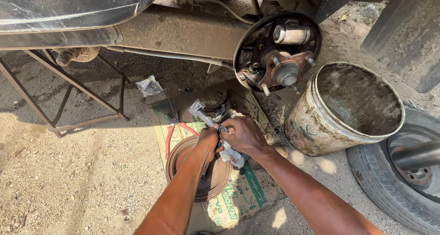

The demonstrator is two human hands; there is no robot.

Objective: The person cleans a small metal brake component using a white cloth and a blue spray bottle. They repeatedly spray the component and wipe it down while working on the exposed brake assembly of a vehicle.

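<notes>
My left hand (207, 141) and my right hand (245, 135) meet over a rusty brake drum (215, 180) lying on flattened cardboard (250, 189). Together they grip a small metal part with a tube-like end (201, 113) sticking out up and left. A white rag (233, 157) hangs from under my right hand. Which hand carries the part's weight is unclear, as the fingers hide most of it.
A bare wheel hub with backing plate (277, 51) is exposed on the vehicle above. A dirty empty bucket (348, 109) stands right of it, a tyre (398, 180) beyond. Red-handled pliers (172, 134) lie on the cardboard. A metal stand (68, 97) is at left.
</notes>
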